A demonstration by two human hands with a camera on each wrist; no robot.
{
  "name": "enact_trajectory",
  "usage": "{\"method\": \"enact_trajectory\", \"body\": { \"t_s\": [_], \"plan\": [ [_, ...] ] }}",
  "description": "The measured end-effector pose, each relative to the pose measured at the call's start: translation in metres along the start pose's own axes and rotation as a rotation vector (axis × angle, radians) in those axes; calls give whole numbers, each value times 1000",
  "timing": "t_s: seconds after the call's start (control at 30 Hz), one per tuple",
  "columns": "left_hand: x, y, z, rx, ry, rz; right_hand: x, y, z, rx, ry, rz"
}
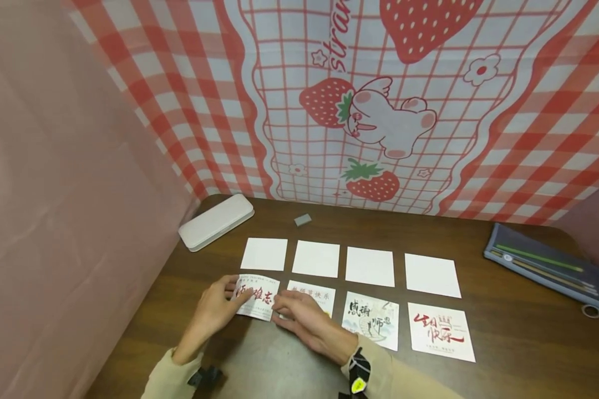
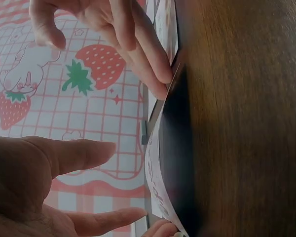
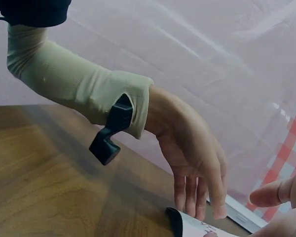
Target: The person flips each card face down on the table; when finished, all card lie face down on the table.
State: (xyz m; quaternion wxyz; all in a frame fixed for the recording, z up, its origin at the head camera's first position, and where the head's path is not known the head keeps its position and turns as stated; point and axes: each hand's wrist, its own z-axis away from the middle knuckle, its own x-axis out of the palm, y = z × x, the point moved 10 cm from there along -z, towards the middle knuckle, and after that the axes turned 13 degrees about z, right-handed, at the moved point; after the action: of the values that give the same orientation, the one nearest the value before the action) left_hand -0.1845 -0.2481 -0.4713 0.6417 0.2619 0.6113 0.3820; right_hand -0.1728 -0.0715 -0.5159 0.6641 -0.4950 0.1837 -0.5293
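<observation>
A square card with red calligraphy [image 1: 257, 299] bows upward between the two hands, at the left end of a row of printed cards. My left hand [image 1: 213, 303] touches its left edge with extended fingers. At its right edge, the straight fingertips of my right hand [image 1: 310, 320] press. In the left wrist view the bent card [image 2: 154, 170] shows a dark underside above the table, and the thumb of each hand stays off it. A printed card [image 1: 324, 295] lies partly hidden beneath the right hand. Further right lie a landscape-printed card [image 1: 371, 318] and a red-lettered card [image 1: 441, 331].
Behind the printed row runs a row of several blank white cards [image 1: 316, 259]. A white case [image 1: 217, 221] and a small grey block [image 1: 303, 220] stand at the back left of the wooden table [image 1: 274, 368]. At right lies a mesh pencil pouch [image 1: 549, 269].
</observation>
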Motion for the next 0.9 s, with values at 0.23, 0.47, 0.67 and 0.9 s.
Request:
{"method": "enact_trajectory", "body": {
  "t_s": [0.23, 0.47, 0.67, 0.9],
  "plan": [
    [2, 2, 2, 4, 1, -32, -2, -3, -1, 4, 4, -11],
    [5, 10, 4, 39, -8, -86, -2, -6, -2, -23, 38, -5],
    [8, 12, 8, 41, -20, -116, -5, -9, -2, -59, 54, 14],
    [13, 15, 12, 25, -51, -102, -3, -15, -8, -124, 9, 66]
  ]
}}
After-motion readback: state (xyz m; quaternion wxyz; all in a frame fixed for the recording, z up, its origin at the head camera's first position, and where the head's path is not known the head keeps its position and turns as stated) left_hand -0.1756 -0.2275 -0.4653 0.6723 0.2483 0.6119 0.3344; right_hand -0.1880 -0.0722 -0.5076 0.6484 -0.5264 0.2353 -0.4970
